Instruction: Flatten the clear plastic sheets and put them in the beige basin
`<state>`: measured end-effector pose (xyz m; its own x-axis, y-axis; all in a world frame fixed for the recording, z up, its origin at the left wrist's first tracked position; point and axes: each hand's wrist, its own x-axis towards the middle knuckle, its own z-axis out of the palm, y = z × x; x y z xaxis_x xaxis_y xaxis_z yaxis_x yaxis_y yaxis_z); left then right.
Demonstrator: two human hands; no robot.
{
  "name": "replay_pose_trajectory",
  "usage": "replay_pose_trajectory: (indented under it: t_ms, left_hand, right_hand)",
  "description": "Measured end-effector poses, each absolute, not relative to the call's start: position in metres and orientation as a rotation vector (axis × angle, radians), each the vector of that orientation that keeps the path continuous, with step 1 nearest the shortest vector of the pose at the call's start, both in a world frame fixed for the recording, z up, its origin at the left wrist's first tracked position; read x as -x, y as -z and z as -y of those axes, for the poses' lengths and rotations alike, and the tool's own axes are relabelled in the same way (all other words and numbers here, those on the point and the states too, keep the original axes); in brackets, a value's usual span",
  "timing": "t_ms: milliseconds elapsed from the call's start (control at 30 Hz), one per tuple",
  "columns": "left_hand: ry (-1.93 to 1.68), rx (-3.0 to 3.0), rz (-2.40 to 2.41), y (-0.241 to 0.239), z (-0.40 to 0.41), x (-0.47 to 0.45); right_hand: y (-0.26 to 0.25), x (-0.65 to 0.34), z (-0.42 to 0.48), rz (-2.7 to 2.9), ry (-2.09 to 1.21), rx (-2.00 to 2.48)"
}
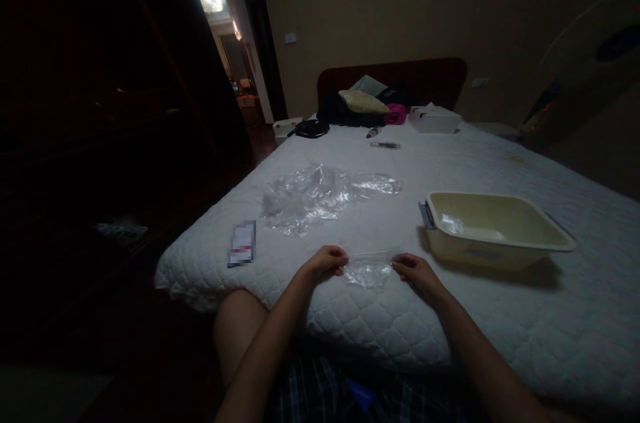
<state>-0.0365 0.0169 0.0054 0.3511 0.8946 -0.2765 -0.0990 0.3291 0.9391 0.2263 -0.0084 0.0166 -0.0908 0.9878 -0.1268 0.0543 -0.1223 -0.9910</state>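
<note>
A small clear plastic bag [369, 271] is stretched between my two hands, just above the near edge of the bed. My left hand [327, 262] pinches its left upper corner. On the opposite side, the fingers of my right hand [414, 271] grip the right upper corner. Beyond them lies a spread of crumpled clear plastic [320, 193] on the white quilted cover. To the right of my right hand stands a cream plastic bin [500, 253] with grey side handles; no contents show inside it.
A blurred-out phone-shaped item [243, 243] lies left of my hands. Farther back are a slim packet [385, 144], a black pouch [312, 128], a white box [435, 120] and piled cloth with a pillow [363, 102]. A fan [590, 70] stands at the right.
</note>
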Motion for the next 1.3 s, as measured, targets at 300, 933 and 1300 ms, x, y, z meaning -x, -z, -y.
replay_pose_trajectory:
  t_ms: [300, 933, 1300]
  left_hand:
    - [-0.848, -1.016, -0.979, -0.004, -0.016, 0.036]
    - [-0.996, -1.026, -1.052, -0.011, 0.0, 0.03]
    - [-1.026, -1.043, -1.05, -0.01, 0.002, 0.03]
  right_hand:
    - [-0.017, -0.232, 0.011, 1.315, -1.4, 1.229]
    - [-0.05, -0.224, 0.021, 2.197, -0.236, 1.162]
    - [-0.029, -0.165, 0.051, 2.352, 0.527, 1.022]
